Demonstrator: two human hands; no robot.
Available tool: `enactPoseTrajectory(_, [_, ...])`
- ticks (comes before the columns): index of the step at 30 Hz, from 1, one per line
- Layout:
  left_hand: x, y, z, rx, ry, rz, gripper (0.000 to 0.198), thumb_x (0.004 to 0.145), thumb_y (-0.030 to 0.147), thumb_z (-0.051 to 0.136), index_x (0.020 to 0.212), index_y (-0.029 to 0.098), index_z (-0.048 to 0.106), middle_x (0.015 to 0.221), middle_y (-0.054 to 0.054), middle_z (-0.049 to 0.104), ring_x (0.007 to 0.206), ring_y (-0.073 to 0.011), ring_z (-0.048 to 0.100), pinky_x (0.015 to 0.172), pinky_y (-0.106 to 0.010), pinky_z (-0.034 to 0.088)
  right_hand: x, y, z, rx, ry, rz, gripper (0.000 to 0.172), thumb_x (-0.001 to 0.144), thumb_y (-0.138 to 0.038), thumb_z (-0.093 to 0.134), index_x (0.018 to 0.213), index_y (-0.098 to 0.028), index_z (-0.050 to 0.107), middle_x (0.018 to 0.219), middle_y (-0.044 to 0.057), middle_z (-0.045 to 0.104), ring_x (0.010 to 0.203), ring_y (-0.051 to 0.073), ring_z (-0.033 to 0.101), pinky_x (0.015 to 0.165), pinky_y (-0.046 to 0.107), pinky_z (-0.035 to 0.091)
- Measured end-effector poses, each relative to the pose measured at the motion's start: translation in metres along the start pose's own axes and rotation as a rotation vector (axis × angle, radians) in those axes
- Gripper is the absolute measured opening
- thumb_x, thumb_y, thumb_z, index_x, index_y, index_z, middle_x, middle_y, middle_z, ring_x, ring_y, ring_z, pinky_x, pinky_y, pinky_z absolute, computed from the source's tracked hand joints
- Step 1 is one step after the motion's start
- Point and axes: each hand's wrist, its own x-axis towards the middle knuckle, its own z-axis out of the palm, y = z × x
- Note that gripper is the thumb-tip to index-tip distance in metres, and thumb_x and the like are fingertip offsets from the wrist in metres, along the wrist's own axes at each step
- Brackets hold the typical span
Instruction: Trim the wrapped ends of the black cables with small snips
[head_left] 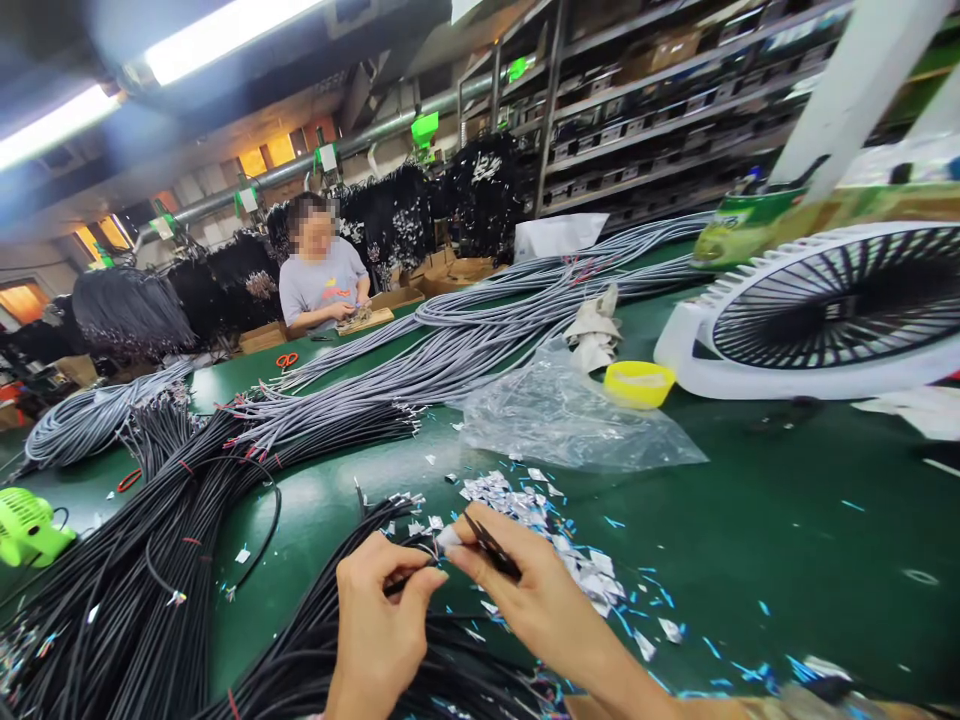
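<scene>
My left hand (386, 600) pinches a black cable (401, 578) close to its stripped end, with thin wires showing at the tip. My right hand (517, 575) holds what look like dark tweezers (491, 545) between thumb and fingers. Its fingertips meet the wire end, where a small white piece (448, 538) shows; I cannot tell if it is foil or a finger wrap. Beneath both hands lies a bundle of black cables (315, 620). Silvery foil scraps (517, 500) and blue offcuts (660, 585) are scattered just beyond and right of my right hand.
Grey cables (450, 350) and more black cables (180, 530) spread over the green table (787, 540). Beyond the foil are a clear plastic bag (570, 420), a yellow bowl (637, 385) and a white fan (832, 310). A co-worker (322, 270) sits across; orange-handled scissors (286, 360) lie nearby.
</scene>
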Motion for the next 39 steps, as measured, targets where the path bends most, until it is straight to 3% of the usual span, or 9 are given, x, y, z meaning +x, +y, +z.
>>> enactPoseTrajectory(5, [-0.002, -0.003, 0.002, 0.09, -0.008, 0.064, 0.014, 0.074, 0.011, 0.058, 0.062, 0.014, 0.065, 0.06, -0.003, 0.059, 0.053, -0.013, 0.053, 0.045, -0.019, 0.036, -0.003, 0.003, -0.001, -0.049, -0.052, -0.031, 0.031, 0.092, -0.033, 0.042, 0.064, -0.021, 0.05, 0.062, 0.0, 0.049, 0.054, 0.015, 0.046, 0.049, 0.025, 0.039])
enactPoseTrajectory(9, [-0.003, -0.002, 0.004, 0.054, 0.051, 0.08, 0.016, 0.074, 0.012, 0.06, 0.058, 0.015, 0.06, 0.057, -0.001, 0.055, 0.052, -0.0124, 0.05, 0.045, -0.018, 0.035, -0.005, 0.006, 0.005, 0.082, -0.048, 0.163, 0.032, 0.088, -0.043, 0.045, 0.064, -0.021, 0.048, 0.061, -0.001, 0.048, 0.055, 0.015, 0.047, 0.049, 0.025, 0.041])
enactPoseTrajectory(13, [-0.002, 0.0, 0.001, -0.074, 0.09, 0.079, 0.019, 0.071, 0.014, 0.064, 0.054, 0.016, 0.057, 0.055, 0.001, 0.05, 0.05, -0.0114, 0.048, 0.044, -0.019, 0.033, -0.008, 0.01, 0.013, 0.304, -0.125, 0.381, 0.038, 0.083, -0.055, 0.047, 0.071, -0.02, 0.053, 0.05, -0.006, 0.041, 0.042, 0.011, 0.039, 0.037, 0.021, 0.035])
enactPoseTrajectory(15, [-0.001, 0.0, -0.003, -0.15, 0.124, 0.063, 0.019, 0.07, 0.016, 0.066, 0.053, 0.016, 0.057, 0.055, 0.002, 0.051, 0.051, -0.0115, 0.048, 0.045, -0.019, 0.034, -0.009, 0.01, 0.014, 0.27, -0.102, 0.346, 0.035, 0.084, -0.052, 0.047, 0.08, -0.019, 0.058, 0.056, -0.003, 0.051, 0.048, 0.013, 0.049, 0.043, 0.022, 0.043])
enactPoseTrajectory(17, [-0.001, 0.0, -0.007, -0.215, 0.168, 0.046, 0.018, 0.069, 0.017, 0.068, 0.054, 0.016, 0.059, 0.056, 0.002, 0.051, 0.051, -0.0115, 0.048, 0.045, -0.019, 0.034, -0.01, 0.01, 0.013, 0.181, -0.048, 0.25, 0.033, 0.085, -0.048, 0.047, 0.092, -0.019, 0.062, 0.074, 0.003, 0.063, 0.068, 0.019, 0.061, 0.061, 0.028, 0.052])
enactPoseTrajectory(21, [0.0, -0.001, -0.011, -0.284, 0.206, 0.023, 0.017, 0.067, 0.017, 0.07, 0.054, 0.016, 0.059, 0.056, 0.002, 0.051, 0.05, -0.0107, 0.047, 0.045, -0.019, 0.034, -0.013, 0.006, 0.007, 0.107, -0.03, 0.139, 0.034, 0.087, -0.045, 0.047, 0.097, -0.021, 0.069, 0.09, 0.009, 0.07, 0.089, 0.024, 0.064, 0.078, 0.034, 0.052])
enactPoseTrajectory(30, [-0.001, 0.0, -0.012, -0.1, 0.208, 0.141, 0.018, 0.071, 0.015, 0.067, 0.055, 0.016, 0.059, 0.055, 0.003, 0.05, 0.05, -0.01, 0.046, 0.043, -0.018, 0.034, -0.009, -0.009, 0.004, 0.174, -0.1, 0.13, 0.032, 0.09, -0.04, 0.047, 0.088, -0.024, 0.074, 0.069, 0.003, 0.068, 0.067, 0.02, 0.064, 0.062, 0.027, 0.053])
enactPoseTrajectory(34, [-0.002, 0.001, -0.012, 0.048, 0.224, 0.287, 0.017, 0.075, 0.011, 0.064, 0.059, 0.016, 0.06, 0.054, 0.003, 0.049, 0.047, -0.009, 0.045, 0.042, -0.017, 0.035, -0.008, -0.01, 0.003, 0.173, -0.111, 0.144, 0.031, 0.089, -0.039, 0.048, 0.084, -0.023, 0.074, 0.064, 0.002, 0.066, 0.062, 0.018, 0.063, 0.06, 0.025, 0.053])
enactPoseTrajectory(39, [-0.002, 0.001, -0.008, 0.195, 0.341, 0.485, 0.017, 0.078, 0.004, 0.059, 0.067, 0.017, 0.059, 0.055, 0.003, 0.051, 0.048, -0.0092, 0.048, 0.045, -0.018, 0.04, -0.009, -0.006, 0.005, 0.155, -0.1, 0.122, 0.032, 0.089, -0.038, 0.047, 0.083, -0.022, 0.074, 0.069, 0.003, 0.071, 0.063, 0.019, 0.065, 0.058, 0.025, 0.054])
